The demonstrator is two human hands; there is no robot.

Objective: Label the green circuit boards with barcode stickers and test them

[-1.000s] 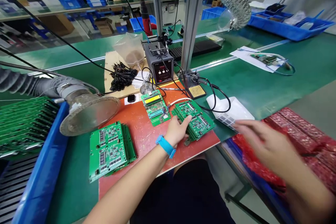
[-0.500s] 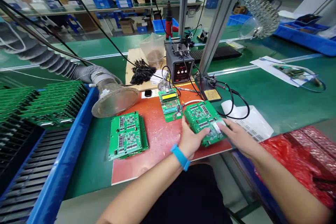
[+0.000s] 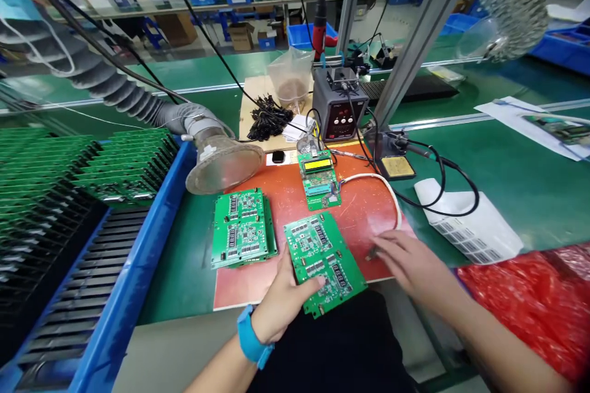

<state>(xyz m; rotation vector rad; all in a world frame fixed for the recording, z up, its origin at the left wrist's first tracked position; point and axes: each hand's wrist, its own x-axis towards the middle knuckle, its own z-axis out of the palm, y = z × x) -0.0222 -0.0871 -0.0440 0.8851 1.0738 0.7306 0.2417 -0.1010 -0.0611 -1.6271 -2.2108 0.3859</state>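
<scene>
My left hand (image 3: 286, 295) grips a green circuit board (image 3: 318, 252) by its left side, thumb lying on top. Two digit displays and many small parts show on this board, which is tilted over the table's front edge. To the right of it, my right hand (image 3: 405, 261) pinches a small dark connector (image 3: 371, 253), apart from the board. A white cable (image 3: 391, 190) runs from a small green board with a yellow screen (image 3: 319, 178) down behind the right hand's fingers. Left of the held board lies a stack of similar circuit boards (image 3: 242, 227).
A blue bin (image 3: 99, 313) with racked boards stands at left, under a fume hood (image 3: 225, 166). Behind are a grey soldering station (image 3: 343, 104), a bundle of black leads (image 3: 270, 118) and an iron stand (image 3: 396, 163). A label sheet (image 3: 465, 227) and red wrap (image 3: 530, 301) lie right.
The board has come left and towards me, now in my left hand alone. My right hand has left it and holds the connector. The view has swung slightly left.
</scene>
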